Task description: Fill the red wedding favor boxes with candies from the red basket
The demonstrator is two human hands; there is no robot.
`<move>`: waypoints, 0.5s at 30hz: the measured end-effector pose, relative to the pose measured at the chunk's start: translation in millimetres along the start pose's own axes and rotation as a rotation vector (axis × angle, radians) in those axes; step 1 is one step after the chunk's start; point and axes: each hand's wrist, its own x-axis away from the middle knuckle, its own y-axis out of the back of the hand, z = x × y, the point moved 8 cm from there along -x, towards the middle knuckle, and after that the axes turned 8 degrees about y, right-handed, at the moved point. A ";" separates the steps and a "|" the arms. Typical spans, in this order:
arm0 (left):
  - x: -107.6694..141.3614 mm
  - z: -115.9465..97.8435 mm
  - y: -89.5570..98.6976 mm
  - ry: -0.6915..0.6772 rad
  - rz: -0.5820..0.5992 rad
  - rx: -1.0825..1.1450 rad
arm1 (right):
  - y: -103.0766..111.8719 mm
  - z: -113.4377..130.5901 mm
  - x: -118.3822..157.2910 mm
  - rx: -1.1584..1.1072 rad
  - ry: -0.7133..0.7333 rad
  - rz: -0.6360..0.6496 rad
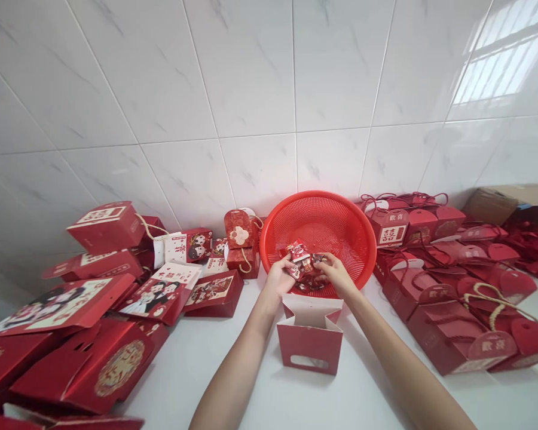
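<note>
Left hand (pixel 279 276) and right hand (pixel 335 275) each pinching small wrapped packets (pixel 301 251) over the near side of a red basket (pixel 347 224), an open box (pixel 309 343) upright between the forearms on a white table (pixel 269 397), more red boxes (pixel 110 227) crowding both sides, tiled wall (pixel 255 65) behind.

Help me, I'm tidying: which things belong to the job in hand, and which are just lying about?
Likely in use: held packets; red basket; open box in front.
Apparently lying about: boxes at left; boxes at right; cardboard carton.
</note>
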 end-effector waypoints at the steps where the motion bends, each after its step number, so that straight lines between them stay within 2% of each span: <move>1: 0.3 0.1 0.4 0.000 -0.004 -0.006 | 0.0 0.4 0.2 -0.005 0.002 -0.002; 10: -3.6 -2.5 9.7 -0.064 -0.038 0.022 | 3.7 2.2 -1.2 -0.048 0.035 -0.059; 15: -2.8 -3.8 17.9 -0.089 -0.135 0.088 | 6.4 4.0 -1.6 -0.069 0.050 -0.079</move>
